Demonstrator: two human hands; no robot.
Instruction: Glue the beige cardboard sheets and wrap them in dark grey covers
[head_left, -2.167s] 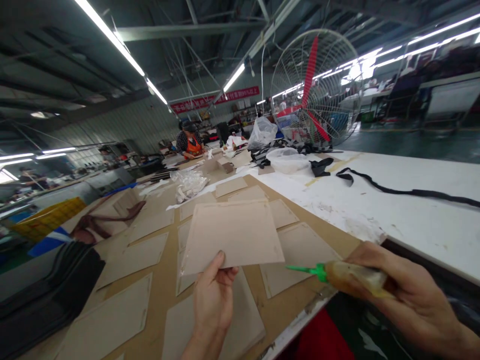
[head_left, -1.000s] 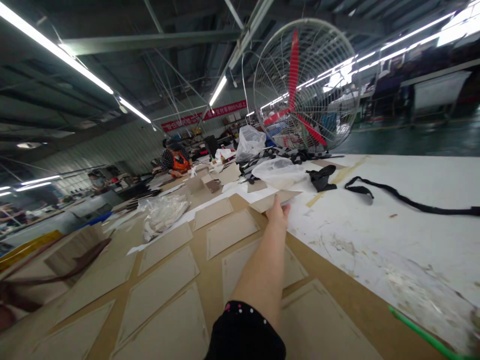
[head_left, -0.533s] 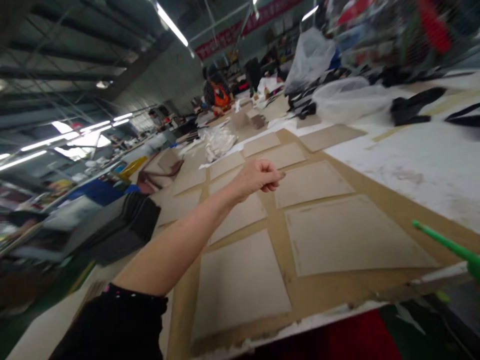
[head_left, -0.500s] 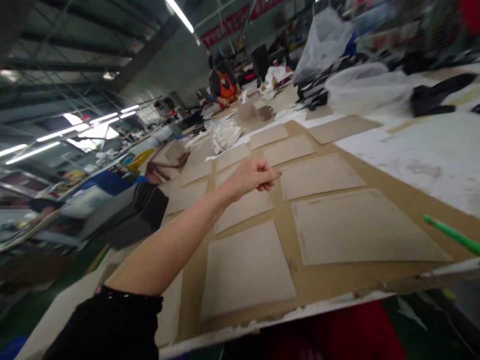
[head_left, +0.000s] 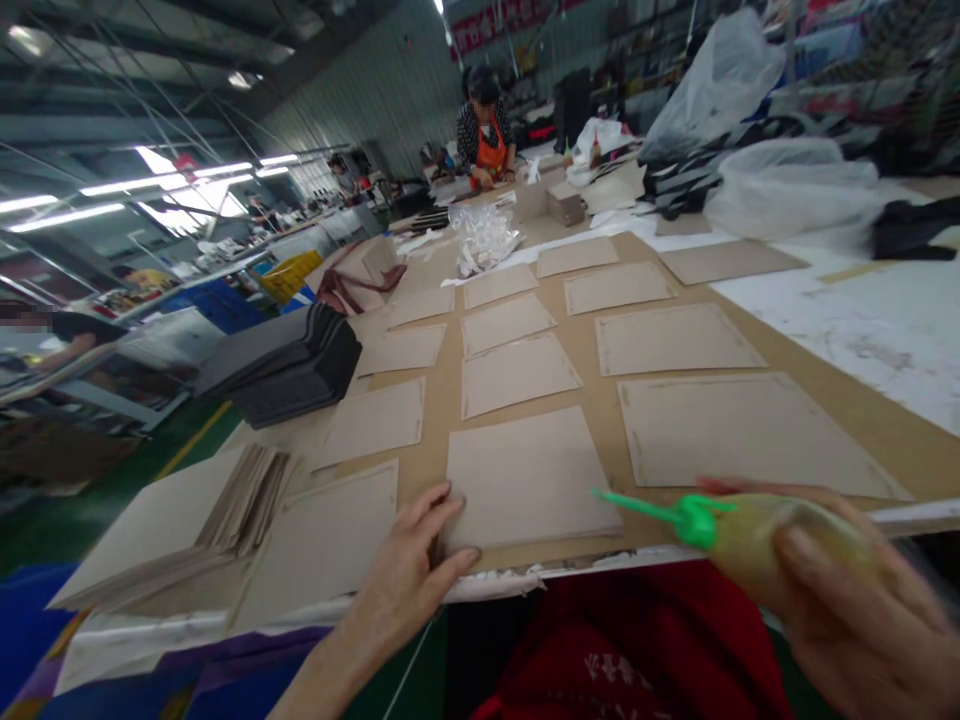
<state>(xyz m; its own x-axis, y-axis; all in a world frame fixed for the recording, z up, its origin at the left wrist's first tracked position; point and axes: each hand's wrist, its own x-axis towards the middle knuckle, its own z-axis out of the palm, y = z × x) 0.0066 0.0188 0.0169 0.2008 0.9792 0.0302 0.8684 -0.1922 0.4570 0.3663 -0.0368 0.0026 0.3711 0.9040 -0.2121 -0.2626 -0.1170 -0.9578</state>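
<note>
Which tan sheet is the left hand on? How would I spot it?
Start at the long worktable covered with rows of tan cardboard sheets. Follow the middle row to the near edge; the last sheet is it. It alone has the left hand on its corner.

the left hand (head_left: 409, 570), which held a cardboard sheet up and then reached far out to lay it by the plastic bags, has drawn back; its fingers now press the near corner of the closest cardboard sheet (head_left: 529, 475). the right hand (head_left: 847, 610) is back in view with the glue bottle (head_left: 750, 535).
</note>
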